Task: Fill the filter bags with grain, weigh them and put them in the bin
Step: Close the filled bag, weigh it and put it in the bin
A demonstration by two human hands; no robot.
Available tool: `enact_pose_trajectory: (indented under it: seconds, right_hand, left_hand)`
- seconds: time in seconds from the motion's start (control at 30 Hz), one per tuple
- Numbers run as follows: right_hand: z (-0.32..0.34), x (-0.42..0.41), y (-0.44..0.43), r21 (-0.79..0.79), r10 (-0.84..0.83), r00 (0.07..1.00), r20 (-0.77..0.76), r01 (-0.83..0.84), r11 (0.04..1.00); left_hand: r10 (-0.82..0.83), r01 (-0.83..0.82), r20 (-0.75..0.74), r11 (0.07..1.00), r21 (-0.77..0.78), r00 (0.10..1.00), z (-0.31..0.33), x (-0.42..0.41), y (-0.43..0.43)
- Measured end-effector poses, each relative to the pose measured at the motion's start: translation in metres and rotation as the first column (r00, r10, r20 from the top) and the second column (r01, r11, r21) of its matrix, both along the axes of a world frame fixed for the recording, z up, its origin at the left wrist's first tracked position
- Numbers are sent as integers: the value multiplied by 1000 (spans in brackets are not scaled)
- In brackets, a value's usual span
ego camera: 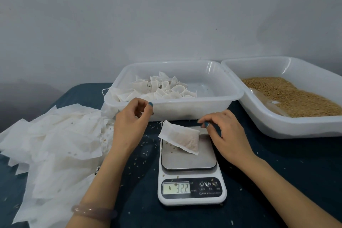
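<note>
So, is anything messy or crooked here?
Yes. Loose grains lie spilled on the dark cloth around the scale. A few are on its plate, and one is on the display, beside the number. The bag sits crooked too, its left end poking past the plate's edge.
</note>
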State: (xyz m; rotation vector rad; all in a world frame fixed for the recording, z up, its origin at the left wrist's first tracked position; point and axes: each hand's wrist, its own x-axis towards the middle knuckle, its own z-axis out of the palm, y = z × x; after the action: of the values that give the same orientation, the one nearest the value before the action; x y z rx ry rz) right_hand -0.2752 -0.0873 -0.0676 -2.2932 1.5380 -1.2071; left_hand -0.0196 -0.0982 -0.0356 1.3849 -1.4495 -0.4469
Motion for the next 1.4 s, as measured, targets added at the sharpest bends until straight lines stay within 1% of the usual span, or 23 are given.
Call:
enact_pose_trajectory:
  seconds: [0.07, 0.1, 0.2, 0.23, 0.33, 0.4, 0.5, 0.57, 0.63, 0.7, 0.77, 0.83, 0.9, 0.97, 1.03, 1.1, 1.13, 1.2, 1.23, 1.27, 1.3, 1.33, 1.4]
  right_hand:
    - [0, 0, 0, 1, -3, 1000, 2, 3, 1000]
    - [0, -1, 0, 6, -5, 1000, 3, 5, 1000]
    - [-1, -1, -1, 12, -10, 1000, 0, 10, 1000]
    - [-1, -1, -1, 15, -10, 1000, 4, 10, 1000]
    - [3, 1, 0, 27, 11, 999, 35, -11, 1000]
    - [9, 4, 3, 44, 61, 996, 62, -64, 997]
    - [15, 12, 8, 95, 160, 985, 63, -165, 982]
    - [20, 21, 10, 141, 194, 980, 34, -197, 970]
    - [24, 29, 12, 151, 218, 975, 51, -223, 963]
    - [28, 36, 14, 144, 246, 963, 107, -260, 955]
    - [31, 40, 16, 146, 260, 952, 159, -283, 948]
    - [34, 40, 17, 157, 241, 946, 215, -278, 948]
    - [39, 32, 16, 148, 208, 932, 297, -260, 954]
    - [47, 18, 10, 83, 120, 929, 351, -159, 984]
    - [59, -1, 1, 37, -16, 909, 416, 1, 999]
    - [73, -24, -11, 87, -174, 823, 540, 151, 985]
    - [80, -38, -17, 135, -238, 732, 638, 199, 971]
    - [93, -65, -23, 221, -302, 457, 837, 221, 950]
    - [97, -75, -23, 241, -306, 343, 888, 220, 945]
    - [99, -84, -23, 254, -311, 290, 905, 217, 942]
    - [100, -92, -23, 266, -320, 298, 899, 208, 941]
    - [99, -97, -23, 277, -329, 357, 874, 191, 942]
    - [100, -103, -23, 306, -351, 559, 751, 177, 936]
  left_hand:
    - [-25, 22, 58, 999, 48, 998, 1, 0, 1]
    - [-36, 28, 122, 997, 72, 992, 2, -1, 2]
    - [-58, 26, 394, 996, 87, 917, 2, -1, 6]
    - [-80, 43, 457, 995, 92, 886, 1, -2, 6]
    - [-235, 192, 523, 972, 135, 819, 1, -7, 8]
    - [-300, 292, 512, 951, 98, 805, 1, -12, 10]
    - [-295, 332, 424, 943, -14, 856, 7, -25, 14]
    - [-331, 383, 379, 921, -67, 864, 14, -37, 17]
    - [-304, 399, 441, 906, -141, 845, 22, -48, 20]
    - [-239, 389, 493, 893, -227, 836, 29, -56, 23]
    - [-209, 383, 483, 875, -295, 850, 33, -60, 26]
    - [-214, 375, 438, 869, -323, 873, 34, -61, 27]
    - [-236, 355, 361, 882, -310, 902, 34, -57, 27]
    - [-254, 322, 256, 905, -276, 933, 31, -52, 27]
    - [-263, 296, 162, 924, -242, 951, 25, -44, 26]
    - [-273, 286, 89, 936, -206, 958, 17, -35, 25]
    - [-276, 281, 49, 942, -186, 960, 13, -31, 24]
    - [-275, 269, -18, 951, -150, 961, 10, -27, 24]
    - [-273, 266, -34, 954, -141, 961, 9, -27, 24]
    - [-272, 264, -43, 955, -137, 961, 9, -26, 24]
    - [-272, 263, -50, 955, -136, 961, 10, -26, 24]
    - [-272, 262, -58, 956, -134, 961, 10, -25, 24]
    - [-272, 262, -71, 957, -122, 960, 11, -25, 24]
